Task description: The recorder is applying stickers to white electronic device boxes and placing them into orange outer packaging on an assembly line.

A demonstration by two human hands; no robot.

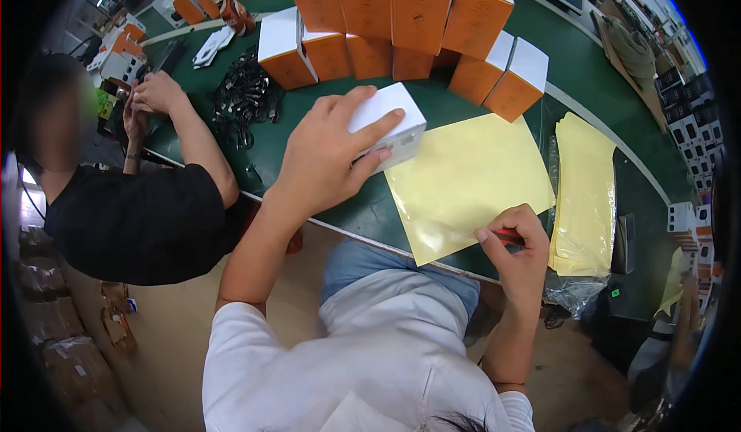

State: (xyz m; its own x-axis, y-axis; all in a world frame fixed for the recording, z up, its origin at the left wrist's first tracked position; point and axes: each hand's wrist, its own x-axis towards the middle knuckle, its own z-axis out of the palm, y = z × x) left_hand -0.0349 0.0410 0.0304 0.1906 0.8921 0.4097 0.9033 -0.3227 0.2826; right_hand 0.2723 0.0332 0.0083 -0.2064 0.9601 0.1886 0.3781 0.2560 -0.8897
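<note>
My left hand (324, 148) is closed round a small white box (397, 109), gripping it by its sides above the green table (355, 220). Under and beside the box lies a glossy pale yellow sheet (467, 173), its near corner close to the table edge. Over the sheet's near right part, my right hand (522, 248) pinches a thin red and dark tool (509, 237). Most of that tool is hidden by the fingers, so its kind does not show.
Orange and white boxes (417, 11) stand stacked at the back. A pile of black cables (245, 92) lies left of them. More yellow sheets (583, 193) in clear plastic lie at right. A co-worker in a black shirt (139, 220) sits at left, hands raised over the table.
</note>
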